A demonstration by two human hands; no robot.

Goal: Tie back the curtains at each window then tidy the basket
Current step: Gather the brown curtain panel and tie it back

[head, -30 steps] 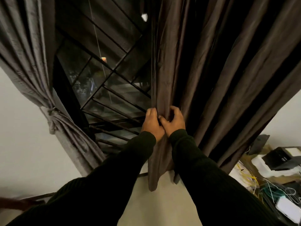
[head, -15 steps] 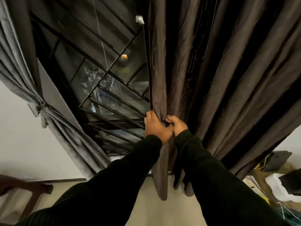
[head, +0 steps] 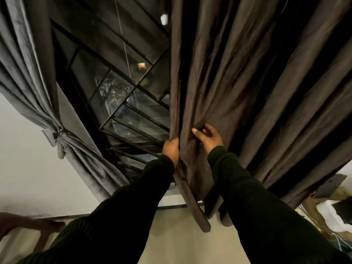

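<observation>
A person in dark ribbed sleeves works at a night-dark window [head: 122, 92], both arms raised to the brown curtain [head: 238, 82] that hangs on the right side of the glass. The left hand [head: 170, 149] has its grip closed round the curtain's leading edge, fingers curled over the hem where the cloth meets the window bars. Just to the right of that grip, the right hand [head: 208, 138] lies against the gathered folds with fingers bent into the fabric and thumb extended toward the left hand; it appears to be bunching the pleats, though how much cloth it actually holds cannot be told. A band of brown cloth runs between the two hands, and the curtain's lower end [head: 202, 221] trails down below both wrists, hanging free in front of the pale wall.

Well to the left of the left grip, on the far side of the window, the grey curtain [head: 28, 77] is already drawn in and knotted with a tie-back [head: 55, 135] against the wall. Below and far left of the hands, part of a wooden chair [head: 28, 227] shows, blurred. Low to the right of the right grip, a cluttered surface [head: 327, 212] with white and dark items and loose wires sits at the frame's edge, too dim to make out. The basket cannot be seen.
</observation>
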